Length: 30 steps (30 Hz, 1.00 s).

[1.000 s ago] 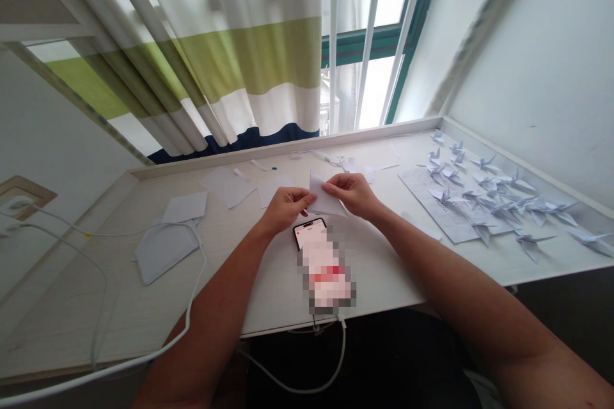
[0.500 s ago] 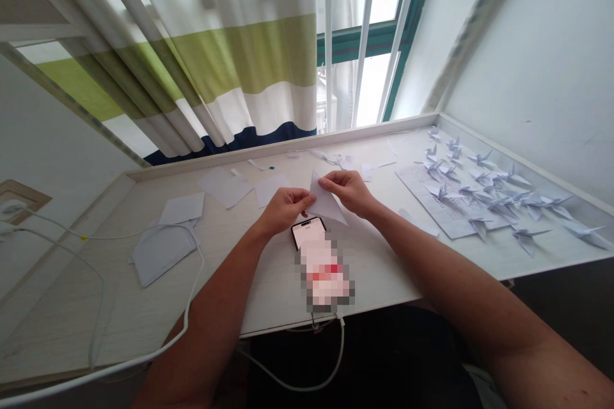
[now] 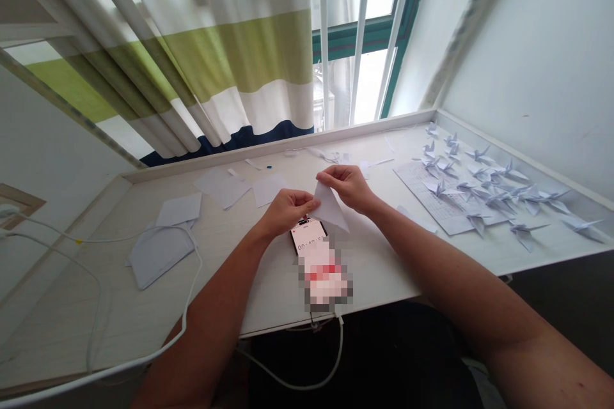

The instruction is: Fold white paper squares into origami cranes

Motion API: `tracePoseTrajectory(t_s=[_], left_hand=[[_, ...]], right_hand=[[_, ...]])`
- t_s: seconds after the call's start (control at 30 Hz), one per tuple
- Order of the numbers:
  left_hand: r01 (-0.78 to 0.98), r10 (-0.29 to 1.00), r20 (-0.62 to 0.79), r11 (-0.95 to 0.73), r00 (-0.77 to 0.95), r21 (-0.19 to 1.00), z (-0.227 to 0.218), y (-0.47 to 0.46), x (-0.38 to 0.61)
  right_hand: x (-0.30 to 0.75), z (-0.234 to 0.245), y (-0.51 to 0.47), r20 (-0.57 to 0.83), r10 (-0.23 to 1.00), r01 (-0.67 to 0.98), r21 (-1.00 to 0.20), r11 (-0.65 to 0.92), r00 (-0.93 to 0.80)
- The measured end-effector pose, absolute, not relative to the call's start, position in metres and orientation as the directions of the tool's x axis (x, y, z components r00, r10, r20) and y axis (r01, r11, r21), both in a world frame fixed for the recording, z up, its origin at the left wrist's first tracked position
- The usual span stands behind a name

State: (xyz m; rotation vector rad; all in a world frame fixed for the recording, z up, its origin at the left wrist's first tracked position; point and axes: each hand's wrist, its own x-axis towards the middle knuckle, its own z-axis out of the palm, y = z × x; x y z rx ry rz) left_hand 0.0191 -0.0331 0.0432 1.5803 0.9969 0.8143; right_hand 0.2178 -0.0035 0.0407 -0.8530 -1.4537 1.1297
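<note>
Looking down over a pale wooden desk [image 3: 384, 275], the view takes in a striped white, green and navy curtain [image 3: 240, 57] and a green-framed window [image 3: 364, 45] beyond its far edge. A flock of white origami cranes [image 3: 499, 201] covers the desk's right end, some resting on a printed sheet [image 3: 422, 188]. Loose white paper squares [image 3: 221, 187] and a folded paper stack [image 3: 158, 255] lie toward the desk's left end, and a white cable [image 3: 197, 287] crosses that side. A smartphone [image 3: 307, 236], partly pixelated, sits at the desk's near edge.

Above the phone, near the desk's middle, the person holds a folded paper triangle [image 3: 329, 209], white, crisply creased and pointing upward. The left hand [image 3: 288, 212] is closed on its left edge. The right hand [image 3: 348, 186] curls over its upper tip, though whether it pinches is impossible to tell. The paper looks light, thin and easily crumpled, best held by fingertips along its folded edges.
</note>
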Motion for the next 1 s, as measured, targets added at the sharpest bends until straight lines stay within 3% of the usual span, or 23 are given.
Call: tracePoseTrajectory(t_s=[0.33, 0.57, 0.83, 1.0], left_hand=[[0.148, 0.932, 0.027, -0.086, 0.36, 0.985, 0.047, -0.0353, 0.0244], [0.116, 0.951, 0.137, -0.174, 0.276, 0.978, 0.042, -0.0328, 0.0273], [0.078, 0.963, 0.132, -0.154, 0.233, 0.985, 0.0417, -0.0301, 0.0272], [0.074, 0.972, 0.162, -0.176, 0.17, 0.982, 0.0394, -0.0278, 0.026]], right_hand=[[0.2106, 0.0452, -0.0098, 0.426, 0.896, 0.054, -0.899, 0.434, -0.124], [0.2165, 0.0455, -0.0093, 0.331, 0.911, 0.046, -0.935, 0.352, -0.248], [0.2176, 0.0437, -0.0077, 0.339, 0.917, 0.102, -0.925, 0.366, -0.211], [0.218, 0.0437, -0.0069, 0.264, 0.919, 0.135, -0.94, 0.313, -0.292]])
